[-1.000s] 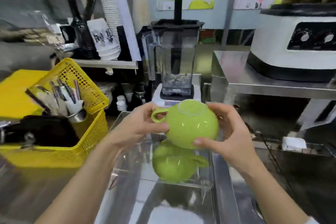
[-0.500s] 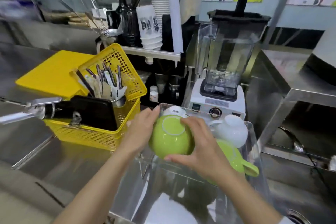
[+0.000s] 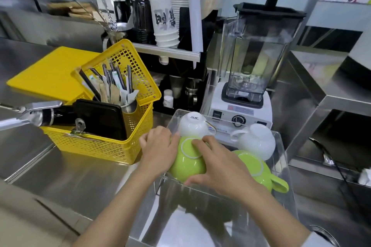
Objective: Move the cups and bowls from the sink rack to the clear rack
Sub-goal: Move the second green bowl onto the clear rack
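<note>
An upside-down green cup (image 3: 187,161) sits low in the clear rack (image 3: 282,158), at its left side. My left hand (image 3: 158,151) grips the cup's left flank and my right hand (image 3: 218,164) covers its right side and front edge. Behind it an upturned white cup (image 3: 193,125) stands at the rack's back left. Another white cup (image 3: 256,140) rests at the back right, and a second green cup (image 3: 257,168) with its handle pointing right lies in front of that one. The sink rack is out of view.
A yellow basket (image 3: 112,142) with cutlery and a black tray stands just left of the rack. A blender (image 3: 249,70) stands behind the rack. A faucet handle (image 3: 30,114) juts in from the left. Steel counter lies in front of the basket.
Both hands have carried the green cup forward and down into the left side of the clear rack, in front of the white cup. The view has shifted left and closer.
</note>
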Demonstrator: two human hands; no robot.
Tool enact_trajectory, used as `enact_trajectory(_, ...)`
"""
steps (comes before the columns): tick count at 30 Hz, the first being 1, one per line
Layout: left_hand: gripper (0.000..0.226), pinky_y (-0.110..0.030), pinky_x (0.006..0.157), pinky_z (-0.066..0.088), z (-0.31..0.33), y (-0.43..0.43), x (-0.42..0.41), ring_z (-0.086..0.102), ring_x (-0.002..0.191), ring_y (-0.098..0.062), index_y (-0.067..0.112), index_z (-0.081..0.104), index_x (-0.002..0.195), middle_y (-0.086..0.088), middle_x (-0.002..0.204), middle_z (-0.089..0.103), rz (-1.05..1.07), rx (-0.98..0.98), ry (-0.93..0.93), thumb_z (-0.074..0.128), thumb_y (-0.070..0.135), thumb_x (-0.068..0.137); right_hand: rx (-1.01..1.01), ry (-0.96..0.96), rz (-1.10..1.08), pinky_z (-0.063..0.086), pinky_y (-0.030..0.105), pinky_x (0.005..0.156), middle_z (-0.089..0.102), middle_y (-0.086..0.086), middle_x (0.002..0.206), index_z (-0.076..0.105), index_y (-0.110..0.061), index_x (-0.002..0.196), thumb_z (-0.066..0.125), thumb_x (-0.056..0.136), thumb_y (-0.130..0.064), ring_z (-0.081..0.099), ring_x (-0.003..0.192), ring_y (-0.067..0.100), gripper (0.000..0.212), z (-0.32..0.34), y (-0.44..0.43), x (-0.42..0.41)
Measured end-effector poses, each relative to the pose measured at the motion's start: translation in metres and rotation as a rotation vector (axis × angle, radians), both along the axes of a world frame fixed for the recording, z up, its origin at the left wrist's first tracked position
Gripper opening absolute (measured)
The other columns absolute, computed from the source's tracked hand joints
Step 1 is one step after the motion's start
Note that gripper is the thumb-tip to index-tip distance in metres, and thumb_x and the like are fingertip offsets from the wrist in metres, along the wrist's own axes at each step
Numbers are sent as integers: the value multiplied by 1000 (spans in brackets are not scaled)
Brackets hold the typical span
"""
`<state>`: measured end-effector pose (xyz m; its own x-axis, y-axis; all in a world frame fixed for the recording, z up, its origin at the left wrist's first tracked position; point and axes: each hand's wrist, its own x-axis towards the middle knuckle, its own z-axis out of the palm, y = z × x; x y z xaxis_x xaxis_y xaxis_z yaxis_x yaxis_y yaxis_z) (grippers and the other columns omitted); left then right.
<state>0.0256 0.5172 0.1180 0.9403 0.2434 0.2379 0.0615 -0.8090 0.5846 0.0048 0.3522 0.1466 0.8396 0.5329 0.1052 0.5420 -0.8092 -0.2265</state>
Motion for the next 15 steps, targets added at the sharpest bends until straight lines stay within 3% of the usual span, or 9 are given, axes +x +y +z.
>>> enact_trajectory(4,24,-43,89,33,1,-1,0,50,98,-29,14,52,87,-7,95,58,-23,-51,6,38,33,92,-44,15,16,43,39,76,34,3,132,26,-26,129,64,64,-64,46,112,29,84,4,0,-1)
enact_trajectory(9,19,-35,88,22,4,-8,-5,41,110,-26,16,56,99,-4,107,55,80,-7,-198,54,29,86,-22,-16,63,39,42,93,43,4,130,33,-23,129,57,74,-60,45,116,28,71,15,-8,-1)
enact_trajectory(15,24,-35,91,21,26,-36,4,38,117,-28,13,56,105,-7,114,56,-71,36,-250,56,26,85,228,-142,-190,39,34,83,53,-2,125,42,-24,127,52,86,-45,49,114,21,47,33,-55,14)
